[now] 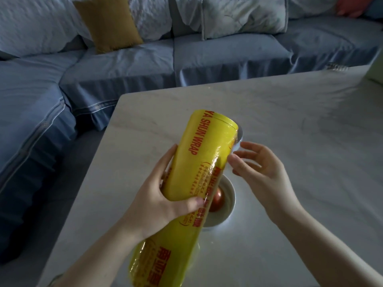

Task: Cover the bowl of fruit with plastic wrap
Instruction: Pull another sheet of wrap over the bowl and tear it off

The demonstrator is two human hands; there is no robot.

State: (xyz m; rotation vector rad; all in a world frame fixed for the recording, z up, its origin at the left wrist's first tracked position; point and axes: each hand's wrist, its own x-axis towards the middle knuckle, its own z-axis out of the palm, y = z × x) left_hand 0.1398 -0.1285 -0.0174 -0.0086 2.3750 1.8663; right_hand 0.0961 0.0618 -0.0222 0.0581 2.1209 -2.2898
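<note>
A big yellow roll of plastic wrap (199,162) with red lettering hangs tilted above the table, its far end up. My left hand (163,195) grips its middle, thumb across the front and fingers behind. My right hand (257,168) is at the roll's right side, its fingertips touching the loose edge of the film; whether they pinch it I cannot tell. Under the roll stands a white bowl (226,206) with a reddish round fruit (217,198) in it, largely hidden by the roll. A second white bowl (239,135) peeks out behind the roll's far end.
The pale marble table (290,121) stretches to the right and back. A blue sofa (124,67) with a mustard cushion (109,21) and white cushions wraps round the table's far and left sides. A small glass object (335,66) sits at the far right edge.
</note>
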